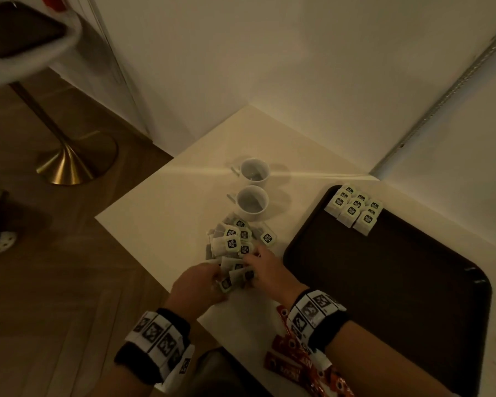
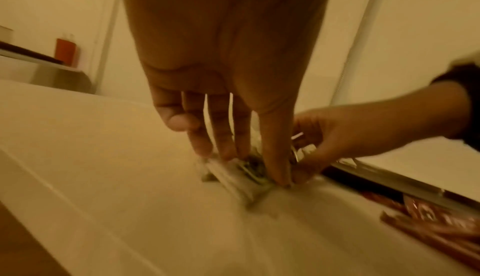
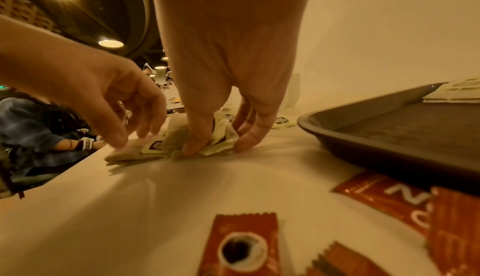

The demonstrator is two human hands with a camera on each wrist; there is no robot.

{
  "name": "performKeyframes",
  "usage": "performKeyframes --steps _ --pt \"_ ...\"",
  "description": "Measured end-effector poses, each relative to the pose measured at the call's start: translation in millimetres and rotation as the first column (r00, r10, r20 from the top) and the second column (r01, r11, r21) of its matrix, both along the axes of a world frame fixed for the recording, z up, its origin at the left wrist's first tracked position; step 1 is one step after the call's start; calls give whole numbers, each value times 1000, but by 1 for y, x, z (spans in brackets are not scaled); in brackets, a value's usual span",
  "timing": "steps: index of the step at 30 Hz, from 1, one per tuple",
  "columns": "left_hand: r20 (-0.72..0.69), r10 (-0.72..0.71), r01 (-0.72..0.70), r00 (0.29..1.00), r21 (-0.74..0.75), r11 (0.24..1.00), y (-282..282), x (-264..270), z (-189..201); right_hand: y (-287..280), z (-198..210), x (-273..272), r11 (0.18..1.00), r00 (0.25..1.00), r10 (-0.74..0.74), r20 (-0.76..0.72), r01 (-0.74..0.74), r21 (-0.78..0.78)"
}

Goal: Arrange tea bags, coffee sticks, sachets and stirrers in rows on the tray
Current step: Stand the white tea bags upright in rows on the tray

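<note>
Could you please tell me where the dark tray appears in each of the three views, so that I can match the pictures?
Head: the dark tray fills the lower right, tea bags in its far corner.
Left wrist: only a dark strip of its edge shows at right, behind the right hand.
Right wrist: its rim rises at right.
Shared landmark: the red coffee sticks beside the tray's near edge.

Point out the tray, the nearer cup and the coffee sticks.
tray (image 1: 384, 282), head view, bare dark floor.
nearer cup (image 1: 252, 214), head view, outer wall.
coffee sticks (image 3: 246, 239), right wrist view, front of nearest stick.
</note>
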State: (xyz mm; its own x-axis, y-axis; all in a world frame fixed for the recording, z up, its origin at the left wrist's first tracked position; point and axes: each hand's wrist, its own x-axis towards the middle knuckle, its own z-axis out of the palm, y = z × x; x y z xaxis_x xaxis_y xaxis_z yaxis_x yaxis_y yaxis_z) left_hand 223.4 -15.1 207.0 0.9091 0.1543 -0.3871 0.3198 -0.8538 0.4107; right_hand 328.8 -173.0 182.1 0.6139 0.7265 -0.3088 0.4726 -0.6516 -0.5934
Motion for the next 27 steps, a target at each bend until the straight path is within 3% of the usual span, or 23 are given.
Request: performKeyframes --steps 2,7,11,17,23,27 --pt "-74 -29 37 997 112 993 -7 3 -8 -2 -3 -1 1000 1000 7 29 -7 -11" --pt "-77 90 -83 993 86 993 -11 6 -21 -5 1 2 999 1000 13 23 -12 -44" --pt "-40 115 -112 993 67 991 -10 5 -26 -6 4 4 997 998 -51 -39 53 60" --pt "-96 94 -81 991 133 988 -8 8 -19 -11 22 16 937 954 -194 -230 250 246" --pt "-50 104 -104 993 11 995 -3 9 -9 -21 43 38 903 926 -229 -299 317 291" --pt "42 257 -244 966 -200 949 7 8 0 -23 41 36 891 872 -223 -435 363 271"
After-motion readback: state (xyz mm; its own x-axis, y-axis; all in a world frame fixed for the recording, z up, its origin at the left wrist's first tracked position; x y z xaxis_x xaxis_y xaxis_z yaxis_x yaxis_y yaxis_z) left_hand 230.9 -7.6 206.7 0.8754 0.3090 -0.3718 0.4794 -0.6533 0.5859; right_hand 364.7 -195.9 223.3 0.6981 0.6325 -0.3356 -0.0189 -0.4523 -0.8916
